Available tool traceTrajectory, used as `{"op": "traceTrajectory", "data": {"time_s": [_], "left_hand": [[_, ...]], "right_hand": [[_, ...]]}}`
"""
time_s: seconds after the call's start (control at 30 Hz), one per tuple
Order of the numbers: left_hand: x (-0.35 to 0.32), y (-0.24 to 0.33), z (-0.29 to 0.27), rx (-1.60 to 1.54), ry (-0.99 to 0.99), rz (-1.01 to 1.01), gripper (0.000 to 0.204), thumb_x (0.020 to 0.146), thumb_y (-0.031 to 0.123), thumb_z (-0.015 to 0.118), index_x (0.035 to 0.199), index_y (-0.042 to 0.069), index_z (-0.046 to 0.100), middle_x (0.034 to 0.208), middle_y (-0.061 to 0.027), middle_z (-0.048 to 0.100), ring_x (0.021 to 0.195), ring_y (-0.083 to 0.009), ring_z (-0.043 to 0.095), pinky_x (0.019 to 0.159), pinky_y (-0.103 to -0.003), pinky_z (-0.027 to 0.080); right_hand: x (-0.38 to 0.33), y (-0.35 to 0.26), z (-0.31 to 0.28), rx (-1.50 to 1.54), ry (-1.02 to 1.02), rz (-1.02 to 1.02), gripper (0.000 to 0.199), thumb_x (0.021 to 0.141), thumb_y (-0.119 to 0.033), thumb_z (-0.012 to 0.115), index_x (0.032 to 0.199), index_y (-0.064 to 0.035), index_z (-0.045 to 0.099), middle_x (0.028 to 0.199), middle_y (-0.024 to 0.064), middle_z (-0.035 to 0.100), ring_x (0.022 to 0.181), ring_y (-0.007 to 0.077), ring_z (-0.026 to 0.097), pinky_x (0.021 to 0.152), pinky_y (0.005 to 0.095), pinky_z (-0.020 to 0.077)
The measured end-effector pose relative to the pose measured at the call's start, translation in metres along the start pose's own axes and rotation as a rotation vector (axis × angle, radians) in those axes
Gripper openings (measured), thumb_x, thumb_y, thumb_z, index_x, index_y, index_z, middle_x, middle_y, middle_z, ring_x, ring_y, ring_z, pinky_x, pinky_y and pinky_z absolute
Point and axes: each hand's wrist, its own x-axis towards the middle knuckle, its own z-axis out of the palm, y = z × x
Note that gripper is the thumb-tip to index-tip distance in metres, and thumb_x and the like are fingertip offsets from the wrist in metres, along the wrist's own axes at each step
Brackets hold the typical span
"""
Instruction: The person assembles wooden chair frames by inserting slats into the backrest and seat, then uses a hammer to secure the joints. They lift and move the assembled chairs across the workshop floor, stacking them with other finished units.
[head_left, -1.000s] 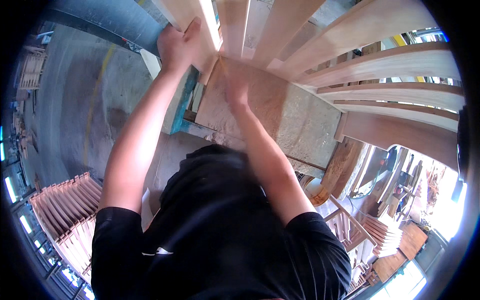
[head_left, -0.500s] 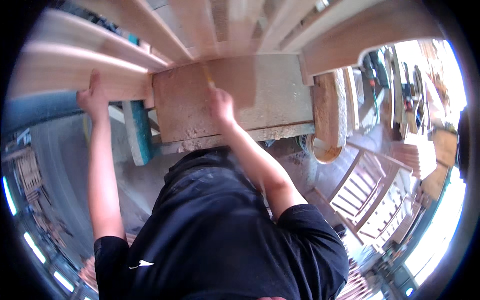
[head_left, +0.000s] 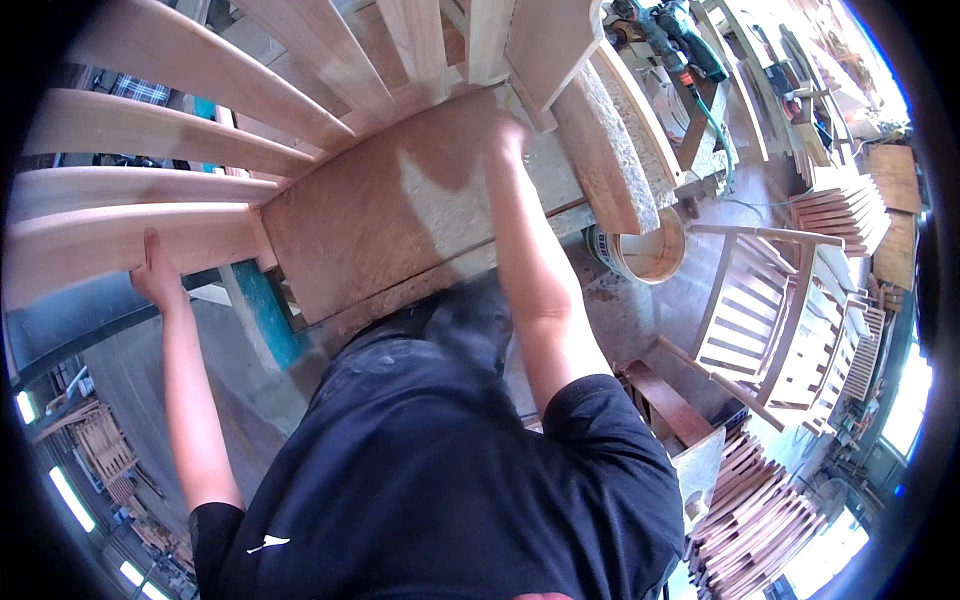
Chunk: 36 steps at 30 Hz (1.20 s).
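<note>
A slatted wooden chair frame (head_left: 200, 130) lies across a worn board bench top (head_left: 380, 220) in front of me. My left hand (head_left: 155, 275) grips the edge of the lowest pale slat at the left. My right hand (head_left: 505, 130) is blurred and presses near the joint where the slats meet a thick rail (head_left: 545, 45); whether it holds anything I cannot tell. My black shirt fills the lower middle of the view.
A teal bench leg (head_left: 260, 315) stands below the board. A round wooden bucket (head_left: 650, 250) sits right of the bench. Finished slatted chair frames (head_left: 770, 300) and stacked slats (head_left: 760, 520) crowd the right. Power tools (head_left: 670, 40) lie at the top right.
The view has swung so the chair slats now fan out to the left. My left hand slid along the slat edge; my right hand stays near the joint on the board.
</note>
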Motion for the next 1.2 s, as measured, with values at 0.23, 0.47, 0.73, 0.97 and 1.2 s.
{"op": "traceTrajectory", "data": {"time_s": [0.23, 0.47, 0.73, 0.97, 1.2], "left_hand": [[0.005, 0.004, 0.006, 0.010, -0.028, 0.041, 0.043, 0.091, 0.023, 0.073, 0.116, -0.010, 0.065, 0.112, -0.0145, 0.069, 0.095, -0.0198, 0.064, 0.085, -0.034, 0.051], [0.007, 0.013, 0.015, 0.052, -0.054, -0.033, 0.046, 0.089, 0.027, 0.075, 0.112, -0.010, 0.067, 0.110, -0.0154, 0.070, 0.094, -0.0204, 0.065, 0.084, -0.034, 0.051], [0.007, 0.001, 0.003, 0.058, -0.007, 0.012, 0.047, 0.089, 0.032, 0.074, 0.107, -0.011, 0.068, 0.105, -0.0161, 0.071, 0.091, -0.0219, 0.066, 0.081, -0.035, 0.051], [0.007, -0.024, -0.015, 0.129, -0.145, -0.095, 0.046, 0.092, 0.025, 0.070, 0.122, -0.008, 0.062, 0.110, -0.0158, 0.069, 0.096, -0.0223, 0.064, 0.087, -0.035, 0.049], [-0.166, -0.047, 0.039, -0.057, -0.246, -0.689, 0.052, 0.089, 0.016, 0.069, 0.134, -0.003, 0.051, 0.112, -0.0104, 0.064, 0.094, -0.0174, 0.059, 0.082, -0.033, 0.049]], "right_hand": [[0.005, 0.017, 0.000, 0.444, 0.048, 0.111, 0.018, 0.087, -0.018, 0.061, 0.097, -0.0090, 0.074, 0.096, 0.0077, 0.073, 0.089, 0.0235, 0.071, 0.073, 0.0357, 0.0567], [-0.009, 0.051, 0.099, 0.822, 0.759, 0.021, 0.023, 0.087, -0.022, 0.064, 0.103, -0.0090, 0.074, 0.091, 0.0068, 0.073, 0.082, 0.0232, 0.070, 0.071, 0.0337, 0.0554], [-0.007, 0.017, 0.042, 0.674, 0.145, 0.033, 0.022, 0.097, -0.025, 0.054, 0.101, -0.0070, 0.066, 0.079, 0.0032, 0.060, 0.068, 0.0139, 0.058, 0.060, 0.0315, 0.0478], [-0.053, -0.006, -0.051, 1.810, 0.207, 0.221, 0.032, 0.101, -0.030, 0.050, 0.107, -0.0026, 0.065, 0.062, -0.0020, 0.047, 0.050, 0.0102, 0.045, 0.043, 0.0280, 0.0328], [-0.216, 0.084, -0.051, 1.385, 0.092, 0.226, 0.034, 0.099, -0.030, 0.054, 0.074, -0.0072, 0.056, 0.063, -0.0045, 0.047, 0.057, 0.0075, 0.042, 0.050, 0.0274, 0.0347]]}}
